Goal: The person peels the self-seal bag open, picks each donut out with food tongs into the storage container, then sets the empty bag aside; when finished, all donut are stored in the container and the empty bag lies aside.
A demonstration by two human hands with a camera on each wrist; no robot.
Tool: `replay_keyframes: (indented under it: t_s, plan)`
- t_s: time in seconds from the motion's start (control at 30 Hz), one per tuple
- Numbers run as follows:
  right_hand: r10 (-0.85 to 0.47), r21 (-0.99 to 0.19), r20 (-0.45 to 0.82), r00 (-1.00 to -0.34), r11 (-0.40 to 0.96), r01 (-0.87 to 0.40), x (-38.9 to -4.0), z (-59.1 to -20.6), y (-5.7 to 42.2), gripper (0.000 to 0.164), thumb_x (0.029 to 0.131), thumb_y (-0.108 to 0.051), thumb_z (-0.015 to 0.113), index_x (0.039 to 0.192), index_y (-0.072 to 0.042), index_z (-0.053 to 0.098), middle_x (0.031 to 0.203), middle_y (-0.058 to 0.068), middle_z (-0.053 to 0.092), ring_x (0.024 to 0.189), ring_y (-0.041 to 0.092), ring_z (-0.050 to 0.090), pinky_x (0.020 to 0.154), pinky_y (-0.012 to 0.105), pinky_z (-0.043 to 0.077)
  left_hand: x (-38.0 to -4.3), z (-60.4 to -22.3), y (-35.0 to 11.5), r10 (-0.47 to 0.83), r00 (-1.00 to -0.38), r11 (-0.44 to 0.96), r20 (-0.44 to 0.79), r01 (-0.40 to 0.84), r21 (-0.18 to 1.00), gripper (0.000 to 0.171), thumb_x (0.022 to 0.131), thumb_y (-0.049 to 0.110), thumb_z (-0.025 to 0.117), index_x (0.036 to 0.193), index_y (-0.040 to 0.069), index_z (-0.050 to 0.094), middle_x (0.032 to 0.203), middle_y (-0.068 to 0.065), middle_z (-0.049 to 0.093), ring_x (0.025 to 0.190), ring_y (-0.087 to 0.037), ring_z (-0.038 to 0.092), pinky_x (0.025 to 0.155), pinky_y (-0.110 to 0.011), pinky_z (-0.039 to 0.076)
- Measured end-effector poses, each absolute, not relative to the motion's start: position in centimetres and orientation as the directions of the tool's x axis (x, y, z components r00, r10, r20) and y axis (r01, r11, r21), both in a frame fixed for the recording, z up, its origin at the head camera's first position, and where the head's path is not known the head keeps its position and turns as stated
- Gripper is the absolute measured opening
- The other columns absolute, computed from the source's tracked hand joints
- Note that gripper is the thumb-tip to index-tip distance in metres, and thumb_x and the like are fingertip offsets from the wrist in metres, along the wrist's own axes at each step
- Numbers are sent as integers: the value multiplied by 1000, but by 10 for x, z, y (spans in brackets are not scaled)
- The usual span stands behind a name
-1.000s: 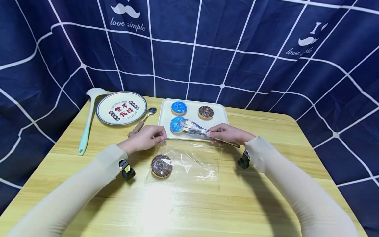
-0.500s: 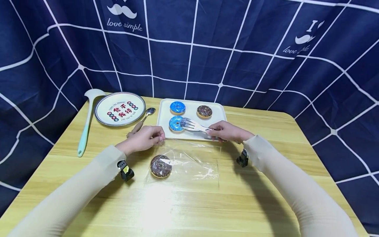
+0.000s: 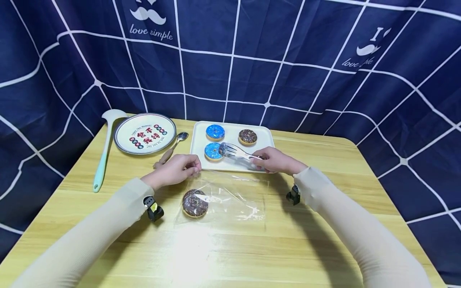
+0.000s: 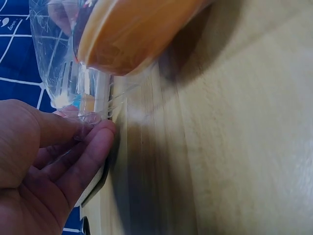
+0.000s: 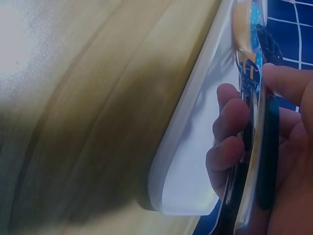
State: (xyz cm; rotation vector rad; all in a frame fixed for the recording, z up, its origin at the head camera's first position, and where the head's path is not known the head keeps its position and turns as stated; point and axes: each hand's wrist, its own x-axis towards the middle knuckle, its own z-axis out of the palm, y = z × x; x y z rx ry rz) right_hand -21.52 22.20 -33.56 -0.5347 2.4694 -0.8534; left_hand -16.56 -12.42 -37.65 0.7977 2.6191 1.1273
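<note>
My left hand (image 3: 176, 170) pinches the edge of a clear plastic bag (image 3: 234, 200) between thumb and fingers. A chocolate-coated donut (image 3: 195, 203) with pale sprinkles lies inside the bag; in the left wrist view its orange-brown underside (image 4: 132, 39) shows through the film. My right hand (image 3: 275, 160) grips metal tongs (image 3: 234, 151), their slotted heads at the right side of the nearer blue donut (image 3: 212, 152). In the right wrist view the two tong heads lie at the lower and upper faces of that blue donut (image 5: 242, 32). It rests on a white tray (image 3: 264, 140).
On the tray also sit a second blue donut (image 3: 215, 131) and a dark sprinkled donut (image 3: 247, 137). Left of it lie a spoon (image 3: 169, 152), a plate (image 3: 144, 146) with red lettering and a ladle (image 3: 104, 156). A blue checked curtain (image 3: 259, 52) stands behind the table.
The tongs have turned in my right hand, their handle end slipping out of sight behind it, with their heads still at the blue donut. My left hand keeps its pinch; the head view shifts slightly.
</note>
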Motion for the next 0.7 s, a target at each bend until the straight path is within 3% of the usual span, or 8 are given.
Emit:
replay_keyframes:
  t_s: [0.23,0.47,0.7]
  plan:
    - [-486,-645,-252,-837,729,-229,-213,-332,233,30,107,-26,60,120,0,67,82,14,69,57,13,53,54,25,46,-165,-376,-124,554,-831,550,53,413,726,9,102,0,61,97,3,67,86,-7,74,75,-11,61,77,-27,49]
    - [-501,-652,-195,-843,709,-270,-203,-316,259,33,107,-27,60,125,-1,68,89,17,67,66,18,61,57,27,47,-166,-378,-125,553,-831,547,53,410,730,8,101,0,61,97,3,67,87,-7,74,76,-11,61,76,-26,50]
    - [-508,-675,-233,-829,699,-238,-179,-301,298,33,106,-23,62,132,-4,68,90,10,71,65,14,61,55,27,46,-165,-377,-125,546,-836,548,54,405,732,8,101,-1,61,97,2,68,87,-7,73,76,-11,60,76,-26,50]
